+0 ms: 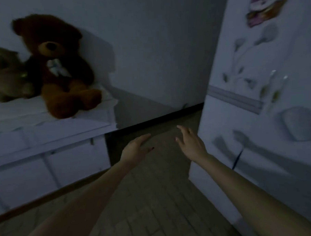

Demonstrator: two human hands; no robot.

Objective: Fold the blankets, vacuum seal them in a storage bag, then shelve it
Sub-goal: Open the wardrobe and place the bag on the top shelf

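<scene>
Both my arms reach forward over a dim wooden floor (154, 198). My left hand (136, 149) is open, palm turned inward, fingers stretched out and holding nothing. My right hand (190, 141) is open too, fingers spread, empty, close to the edge of a white door (249, 131) on the right. No blanket or storage bag is in view.
A white cabinet (50, 140) with drawers stands at the left, with a brown teddy bear (58, 65) and a lighter plush toy (5, 76) on top. The white door carries flower stickers and a round knob (299, 124). A grey wall (157, 55) closes the narrow gap ahead.
</scene>
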